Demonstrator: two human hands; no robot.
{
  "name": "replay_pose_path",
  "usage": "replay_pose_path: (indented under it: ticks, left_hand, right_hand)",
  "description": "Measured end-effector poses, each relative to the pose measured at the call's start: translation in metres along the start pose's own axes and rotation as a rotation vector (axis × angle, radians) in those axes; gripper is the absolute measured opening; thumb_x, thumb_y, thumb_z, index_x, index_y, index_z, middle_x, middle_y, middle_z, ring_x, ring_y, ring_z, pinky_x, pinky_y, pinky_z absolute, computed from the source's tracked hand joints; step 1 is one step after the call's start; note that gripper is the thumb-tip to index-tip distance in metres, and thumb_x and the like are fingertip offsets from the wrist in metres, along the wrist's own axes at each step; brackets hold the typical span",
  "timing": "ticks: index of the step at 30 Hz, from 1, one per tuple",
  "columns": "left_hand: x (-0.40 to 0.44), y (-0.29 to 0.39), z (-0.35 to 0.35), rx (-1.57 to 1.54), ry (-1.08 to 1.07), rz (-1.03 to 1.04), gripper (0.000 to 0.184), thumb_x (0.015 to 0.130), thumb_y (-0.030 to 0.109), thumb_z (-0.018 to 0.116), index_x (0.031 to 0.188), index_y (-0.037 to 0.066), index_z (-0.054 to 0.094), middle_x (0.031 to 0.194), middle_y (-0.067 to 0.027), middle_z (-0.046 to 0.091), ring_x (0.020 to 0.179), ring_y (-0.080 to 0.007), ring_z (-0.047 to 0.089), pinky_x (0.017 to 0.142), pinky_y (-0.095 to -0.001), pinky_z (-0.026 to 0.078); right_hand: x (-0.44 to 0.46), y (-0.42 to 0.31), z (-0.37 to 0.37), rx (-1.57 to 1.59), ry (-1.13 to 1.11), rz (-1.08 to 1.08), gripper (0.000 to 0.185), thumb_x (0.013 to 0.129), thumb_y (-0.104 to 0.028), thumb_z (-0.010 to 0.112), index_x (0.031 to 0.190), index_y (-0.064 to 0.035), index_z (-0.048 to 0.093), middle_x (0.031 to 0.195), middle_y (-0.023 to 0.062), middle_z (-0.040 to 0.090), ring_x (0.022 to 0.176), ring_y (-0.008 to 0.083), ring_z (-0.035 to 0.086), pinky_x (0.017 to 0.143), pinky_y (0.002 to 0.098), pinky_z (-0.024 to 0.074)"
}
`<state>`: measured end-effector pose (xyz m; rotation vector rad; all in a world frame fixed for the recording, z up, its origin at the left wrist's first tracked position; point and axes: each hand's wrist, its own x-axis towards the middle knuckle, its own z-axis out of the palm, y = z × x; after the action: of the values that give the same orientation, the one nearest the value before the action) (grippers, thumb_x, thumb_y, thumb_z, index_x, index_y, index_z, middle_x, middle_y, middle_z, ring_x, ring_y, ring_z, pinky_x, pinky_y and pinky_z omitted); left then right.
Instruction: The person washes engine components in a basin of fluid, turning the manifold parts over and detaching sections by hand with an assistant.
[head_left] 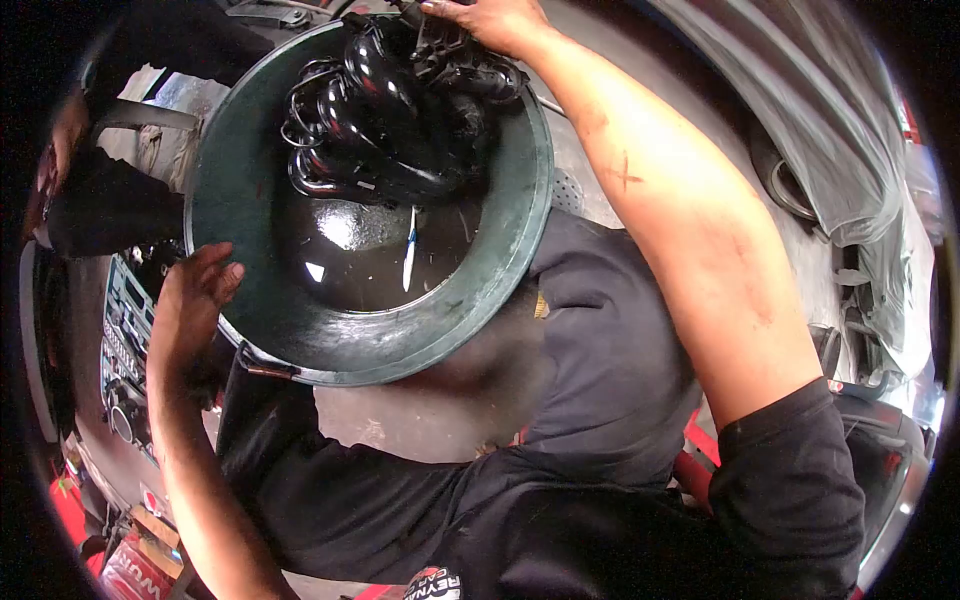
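Observation:
A wet, glossy black intake manifold (pixel 385 110) with curved runners is tilted inside a dark green tub (pixel 365 355). My right hand (pixel 490 22) is at the top of the view, closed on the far end of the manifold; the top edge of the picture cuts part of it off. My left hand (pixel 200 290) is at the tub's left rim, its fingers bent and apart, holding nothing. Dark liquid (pixel 370 260) covers the tub's bottom. Below the manifold a slim white and blue stick (pixel 410 250), perhaps a brush, lies in the liquid.
The tub sits between my legs, its handle (pixel 265 362) at the near left rim. To the left are a tool case (pixel 125 330) and another person's dark-clothed leg (pixel 110 205). A grey cover sheet (pixel 800 110) hangs on the right. A red box (pixel 135 570) is at the lower left.

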<state>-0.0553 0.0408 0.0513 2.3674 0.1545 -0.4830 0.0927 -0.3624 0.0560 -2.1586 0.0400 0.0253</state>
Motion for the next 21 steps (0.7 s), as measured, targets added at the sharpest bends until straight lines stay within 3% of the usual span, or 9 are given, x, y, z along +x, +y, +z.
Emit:
replay_pose_path:
  ticks: [3, 4, 7, 10, 13, 21]
  left_hand:
    - [0.001, -0.003, -0.005, 0.040, -0.048, -0.008, 0.048, 0.096, 0.022, 0.071, 0.132, -0.007, 0.058, 0.114, -0.0180, 0.069, 0.097, -0.0200, 0.065, 0.084, -0.0326, 0.052]
    - [0.001, -0.004, -0.007, 0.061, -0.061, -0.021, 0.049, 0.096, 0.023, 0.071, 0.133, -0.007, 0.058, 0.114, -0.0181, 0.069, 0.097, -0.0200, 0.065, 0.084, -0.0328, 0.051]
    - [0.002, -0.015, -0.011, 0.059, -0.064, -0.038, 0.050, 0.096, 0.024, 0.071, 0.133, -0.006, 0.058, 0.114, -0.0180, 0.069, 0.094, -0.0197, 0.064, 0.082, -0.0329, 0.051]
    - [0.003, -0.029, -0.011, 0.045, -0.042, 0.002, 0.051, 0.096, 0.025, 0.072, 0.133, -0.007, 0.057, 0.112, -0.0171, 0.069, 0.091, -0.0188, 0.064, 0.081, -0.0325, 0.051]
    - [0.003, -0.026, -0.012, 0.076, -0.059, 0.017, 0.052, 0.096, 0.026, 0.072, 0.133, -0.007, 0.057, 0.111, -0.0167, 0.070, 0.090, -0.0184, 0.064, 0.080, -0.0324, 0.051]
    - [-0.002, -0.014, -0.007, 0.066, -0.047, 0.008, 0.055, 0.095, 0.028, 0.072, 0.133, -0.009, 0.057, 0.103, -0.0156, 0.072, 0.088, -0.0175, 0.065, 0.079, -0.0314, 0.051]
  right_hand:
    - [0.008, 0.001, 0.007, -0.234, 0.114, -0.069, 0.046, 0.092, -0.033, 0.074, 0.125, -0.0030, 0.067, 0.112, 0.0178, 0.074, 0.100, 0.0258, 0.072, 0.094, 0.0399, 0.0548]
    - [0.002, -0.006, 0.003, -0.115, 0.038, 0.055, 0.046, 0.092, -0.034, 0.074, 0.126, -0.0039, 0.067, 0.111, 0.0168, 0.074, 0.099, 0.0239, 0.072, 0.091, 0.0384, 0.0554]
    - [0.006, -0.002, 0.006, -0.218, 0.091, -0.013, 0.046, 0.092, -0.035, 0.074, 0.126, -0.0040, 0.067, 0.111, 0.0168, 0.074, 0.099, 0.0242, 0.072, 0.091, 0.0384, 0.0554]
    - [0.002, -0.004, 0.007, -0.053, 0.041, 0.090, 0.048, 0.090, -0.037, 0.075, 0.124, -0.0040, 0.068, 0.112, 0.0177, 0.074, 0.102, 0.0277, 0.072, 0.094, 0.0401, 0.0545]
    - [0.012, 0.005, 0.010, -0.262, 0.138, -0.073, 0.048, 0.089, -0.038, 0.076, 0.122, -0.0041, 0.070, 0.112, 0.0178, 0.074, 0.103, 0.0289, 0.072, 0.095, 0.0404, 0.0541]
    - [0.015, 0.008, 0.009, -0.234, 0.127, -0.056, 0.048, 0.088, -0.039, 0.076, 0.120, -0.0037, 0.071, 0.112, 0.0183, 0.074, 0.105, 0.0292, 0.072, 0.096, 0.0401, 0.0536]
